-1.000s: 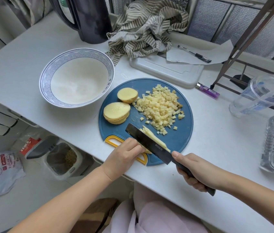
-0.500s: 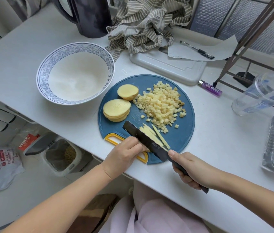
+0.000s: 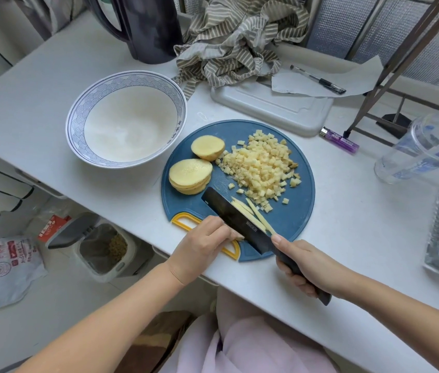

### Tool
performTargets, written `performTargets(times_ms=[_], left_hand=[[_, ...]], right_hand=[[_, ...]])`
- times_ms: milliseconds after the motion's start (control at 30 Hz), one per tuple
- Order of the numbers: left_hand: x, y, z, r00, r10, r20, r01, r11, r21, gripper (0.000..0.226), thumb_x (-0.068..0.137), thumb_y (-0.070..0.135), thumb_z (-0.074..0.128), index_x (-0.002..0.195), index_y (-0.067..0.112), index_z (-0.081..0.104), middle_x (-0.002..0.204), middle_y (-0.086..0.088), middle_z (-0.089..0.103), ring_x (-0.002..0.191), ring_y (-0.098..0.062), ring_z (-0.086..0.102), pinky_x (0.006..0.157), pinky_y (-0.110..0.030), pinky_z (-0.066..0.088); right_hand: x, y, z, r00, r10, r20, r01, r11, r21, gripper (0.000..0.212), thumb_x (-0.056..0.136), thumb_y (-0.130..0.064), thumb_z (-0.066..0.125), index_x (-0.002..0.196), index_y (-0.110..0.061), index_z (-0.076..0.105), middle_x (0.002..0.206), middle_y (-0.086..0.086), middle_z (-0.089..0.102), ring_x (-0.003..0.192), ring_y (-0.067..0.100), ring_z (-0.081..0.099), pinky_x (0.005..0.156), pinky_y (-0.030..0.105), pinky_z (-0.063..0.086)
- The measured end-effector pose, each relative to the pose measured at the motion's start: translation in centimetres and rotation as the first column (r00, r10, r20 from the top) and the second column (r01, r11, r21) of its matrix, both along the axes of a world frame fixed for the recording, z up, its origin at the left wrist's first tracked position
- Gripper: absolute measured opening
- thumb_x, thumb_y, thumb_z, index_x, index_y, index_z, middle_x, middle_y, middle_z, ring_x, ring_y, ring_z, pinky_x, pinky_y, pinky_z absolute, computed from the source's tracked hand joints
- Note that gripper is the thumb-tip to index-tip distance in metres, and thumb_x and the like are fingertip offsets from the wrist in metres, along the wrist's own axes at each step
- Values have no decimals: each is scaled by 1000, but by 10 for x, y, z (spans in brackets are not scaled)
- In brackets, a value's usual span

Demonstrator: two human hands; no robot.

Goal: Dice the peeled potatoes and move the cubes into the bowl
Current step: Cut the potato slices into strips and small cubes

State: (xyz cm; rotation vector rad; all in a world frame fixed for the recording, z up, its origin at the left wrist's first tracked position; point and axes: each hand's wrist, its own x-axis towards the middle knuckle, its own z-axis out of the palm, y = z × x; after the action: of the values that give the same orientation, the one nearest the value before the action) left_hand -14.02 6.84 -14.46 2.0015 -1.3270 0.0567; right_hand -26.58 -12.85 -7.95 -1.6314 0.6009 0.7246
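**Cutting strips: more sticks freed, none of the cubes moved yet**

Over the last second the knife point(image 3: 233, 220) has been stepped left, and more potato strips point(image 3: 256, 216) have been laid off to its right on the blue board point(image 3: 293, 219). The handle is clenched by the right hand point(image 3: 301, 265). The left hand point(image 3: 204, 243) has its fingers curled at the blade's left face; what is pinned under them cannot be told. Cross-cutting is judged next. The cube pile point(image 3: 261, 168) sits far on the board, and the bowl point(image 3: 78, 130) at far left is unfilled. The slice stack point(image 3: 190, 175) lies between the pile and the bowl. A lighter point(image 3: 339, 140) lies on the worktop point(image 3: 347, 238), well right.
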Motion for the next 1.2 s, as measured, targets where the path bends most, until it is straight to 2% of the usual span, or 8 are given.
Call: performTargets(times_ms=[133,333,467,600,733,867,967,1200], left_hand=[[1,1,2,1000,2,-28,-2,1000,1,25,96,20,53,81,2,62,79,-8,54,69,-21,51,62,-31,46],[2,10,6,983,104,-153,-105,994,0,25,88,27,63,77,5,59,93,3,48,82,-11,51,79,-16,43],[15,18,28,945,277,-175,-284,959,-19,25,92,29,56,84,6,60,90,-2,52,85,-2,49,81,-9,40],[36,10,75,877,416,-239,-449,887,-105,16,95,22,53,91,8,59,88,-1,54,81,-4,51,72,-12,41],[45,-14,115,913,231,-336,-195,971,138,7,87,16,68,83,17,63,80,7,59,76,-7,55,66,-12,40],[37,-39,125,858,102,-503,118,914,387,7,83,24,74,80,21,68,76,6,64,71,-4,56,64,-18,45],[34,-52,121,857,61,-512,224,851,476,6,82,26,75,79,22,70,76,8,67,71,-4,59,66,-22,48],[38,-59,111,861,50,-505,314,730,607,5,84,25,71,81,22,73,71,12,67,62,3,55,59,-16,45]], right_hand=[[-3,-8,4,999,-28,-40,32,994,103,58,86,-69,33,65,-14,38,51,3,32,40,17,26,39,21,28],[-2,-17,17,996,-69,-64,77,987,143,58,85,-71,36,67,-15,38,54,4,33,42,17,26,40,22,26],[6,-22,31,1000,-23,-10,23,1000,13,60,85,-71,36,66,-14,36,53,4,31,44,17,25,40,20,25],[10,-22,45,982,174,77,-139,930,-340,60,91,-67,34,66,-12,40,55,2,39,44,15,33,43,23,33],[10,-16,50,902,419,104,-279,750,-600,58,93,-65,29,65,-15,41,58,-2,41,52,13,37,56,29,31],[9,-11,51,883,457,108,-296,719,-629,54,98,-60,31,64,-19,42,58,-3,44,53,11,39,57,30,33],[8,-8,47,872,476,113,-304,708,-637,54,98,-61,30,66,-19,44,61,-3,47,55,11,42,61,33,37],[4,-4,34,855,513,79,-346,677,-649,52,98,-61,27,67,-23,41,64,-5,48,59,10,44,61,31,37]])
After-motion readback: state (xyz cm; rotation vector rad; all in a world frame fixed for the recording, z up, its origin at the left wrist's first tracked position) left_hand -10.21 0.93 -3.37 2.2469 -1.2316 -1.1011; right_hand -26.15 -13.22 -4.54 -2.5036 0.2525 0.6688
